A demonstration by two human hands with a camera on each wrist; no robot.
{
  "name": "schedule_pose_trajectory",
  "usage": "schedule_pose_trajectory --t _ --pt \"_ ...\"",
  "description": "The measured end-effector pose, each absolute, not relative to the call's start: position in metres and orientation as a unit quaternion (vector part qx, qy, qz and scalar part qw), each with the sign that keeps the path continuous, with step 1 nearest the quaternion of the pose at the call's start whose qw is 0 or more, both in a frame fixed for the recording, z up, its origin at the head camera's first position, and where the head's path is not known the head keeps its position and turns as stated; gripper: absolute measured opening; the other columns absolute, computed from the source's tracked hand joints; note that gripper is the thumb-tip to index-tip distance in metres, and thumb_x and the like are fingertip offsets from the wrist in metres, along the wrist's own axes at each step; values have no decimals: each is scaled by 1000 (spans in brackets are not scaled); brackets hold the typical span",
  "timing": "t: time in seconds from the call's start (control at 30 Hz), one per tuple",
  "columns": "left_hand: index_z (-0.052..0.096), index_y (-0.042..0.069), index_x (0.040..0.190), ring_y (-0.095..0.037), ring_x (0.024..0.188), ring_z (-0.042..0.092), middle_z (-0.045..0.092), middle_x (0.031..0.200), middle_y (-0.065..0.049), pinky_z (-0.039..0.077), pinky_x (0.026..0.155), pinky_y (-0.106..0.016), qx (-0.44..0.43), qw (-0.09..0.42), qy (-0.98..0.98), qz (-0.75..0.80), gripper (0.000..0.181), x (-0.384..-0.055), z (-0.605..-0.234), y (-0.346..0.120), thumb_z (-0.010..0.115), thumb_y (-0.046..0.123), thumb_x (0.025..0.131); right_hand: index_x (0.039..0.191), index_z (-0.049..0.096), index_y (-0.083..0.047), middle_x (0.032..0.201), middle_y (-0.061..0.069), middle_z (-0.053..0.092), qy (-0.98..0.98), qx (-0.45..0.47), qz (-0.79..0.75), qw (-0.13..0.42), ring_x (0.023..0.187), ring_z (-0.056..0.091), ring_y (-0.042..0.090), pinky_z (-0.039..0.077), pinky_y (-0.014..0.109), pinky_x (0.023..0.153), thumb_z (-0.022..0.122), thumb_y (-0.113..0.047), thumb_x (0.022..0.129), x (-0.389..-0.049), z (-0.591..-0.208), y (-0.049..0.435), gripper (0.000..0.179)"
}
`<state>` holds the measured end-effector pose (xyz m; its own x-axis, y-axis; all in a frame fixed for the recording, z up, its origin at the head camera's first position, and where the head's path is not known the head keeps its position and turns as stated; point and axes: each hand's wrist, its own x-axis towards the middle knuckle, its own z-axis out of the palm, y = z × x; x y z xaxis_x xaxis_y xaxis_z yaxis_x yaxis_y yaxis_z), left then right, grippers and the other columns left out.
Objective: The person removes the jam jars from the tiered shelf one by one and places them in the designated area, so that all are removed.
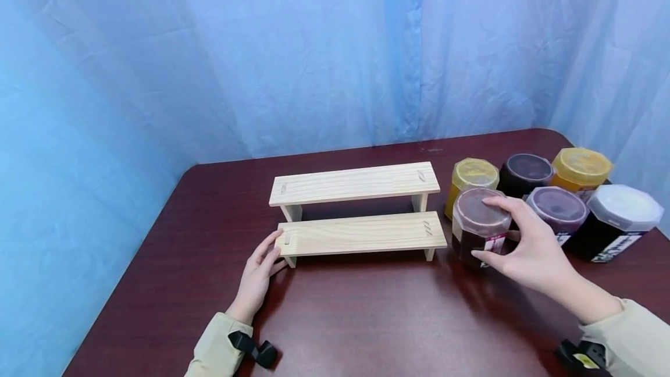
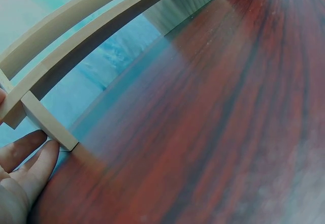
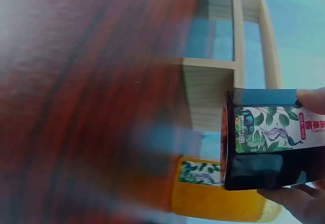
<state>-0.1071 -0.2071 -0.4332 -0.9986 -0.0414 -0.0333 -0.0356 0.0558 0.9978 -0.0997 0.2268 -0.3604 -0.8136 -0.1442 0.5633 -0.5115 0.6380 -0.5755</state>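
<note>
A pale wooden two-tier stand (image 1: pixel 361 234) rests on the table, its rear shelf (image 1: pixel 356 184) higher than the front one. My left hand (image 1: pixel 258 278) holds the left end of the front shelf, fingertips at the board's edge and against its leg (image 2: pixel 51 122). My right hand (image 1: pixel 534 243) grips a dark-filled jar (image 1: pixel 469 243) with a clear lid, thumb on the near side and fingers at the lid. In the right wrist view this jar (image 3: pixel 264 170), with its leaf-patterned label, hangs above the table and overlaps a yellow jar (image 3: pixel 203 201).
Behind and right of the held jar stand a yellow-lidded jar (image 1: pixel 475 173), a dark jar (image 1: pixel 526 173), an amber jar (image 1: pixel 581 167), a purple-lidded jar (image 1: pixel 557 208) and a black jar with a white lid (image 1: pixel 612 220). Blue curtains (image 1: pixel 314 57) hang round the dark red table (image 1: pixel 356 319).
</note>
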Motion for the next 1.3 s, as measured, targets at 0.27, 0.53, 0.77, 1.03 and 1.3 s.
schedule_pose_trajectory --t 0.27,0.53,0.77,1.03,1.3 --pt "40 5 143 -2 98 60 47 132 -26 51 87 -23 24 1 -726 -687 44 -107 -433 -207 43 12 100 124 51 -5 116 14 54 -902 195 313 226 105 47 15 24 -5 85 89 1 45 -103 -372 230 88" --pt "39 6 143 1 102 58 46 134 -25 50 87 -23 22 -1 -736 -677 44 -107 -434 -208 44 16 100 126 49 -7 119 17 53 -911 181 310 204 103 50 32 19 -5 84 91 -3 47 -101 -377 234 90" --pt "39 6 143 1 102 58 46 133 -25 50 88 -23 24 0 -736 -676 44 -107 -433 -208 44 15 100 126 50 -7 116 15 55 -911 179 303 216 99 49 26 22 -4 83 92 -4 44 -102 -380 238 93" --pt "39 7 144 1 103 58 46 135 -24 49 89 -23 25 -2 -737 -676 45 -106 -433 -208 44 17 101 127 50 -5 118 17 54 -911 187 296 216 100 47 27 18 -5 86 94 -7 41 -100 -382 245 96" --pt "38 7 144 2 102 58 45 136 -24 50 88 -23 25 -3 -735 -678 45 -107 -433 -208 44 16 101 127 52 -8 116 15 55 -906 190 303 225 106 39 -3 20 -5 86 94 -3 36 -98 -386 250 101"
